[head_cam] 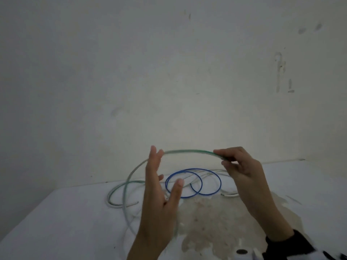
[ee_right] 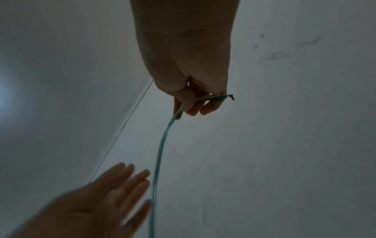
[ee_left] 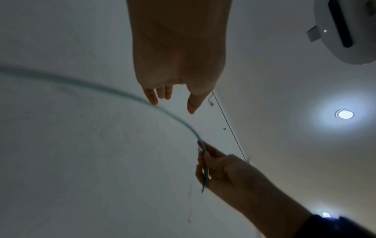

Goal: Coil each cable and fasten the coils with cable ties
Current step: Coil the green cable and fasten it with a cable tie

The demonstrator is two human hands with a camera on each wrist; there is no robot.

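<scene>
My right hand (head_cam: 242, 166) is raised above the table and pinches one end of a green cable (head_cam: 187, 151) between thumb and fingers; the short tip sticks out past them (ee_right: 227, 96). From there the cable arcs left and drops down to loose loops on the table (head_cam: 116, 196). My left hand (head_cam: 159, 186) is held up flat with straight fingers, its fingertips (ee_left: 152, 99) just touching the green cable (ee_left: 101, 89). A blue cable (head_cam: 193, 182) lies in two loose loops on the table behind the hands. A pale cable (head_cam: 208, 173) runs under the blue loops.
The white table (head_cam: 65, 222) stands against a white wall (head_cam: 169, 72). A brownish stained patch (head_cam: 216, 222) covers the table near me, with a small dark round thing (head_cam: 241, 251) at its front edge. A black sleeve (head_cam: 293, 244) covers my right forearm.
</scene>
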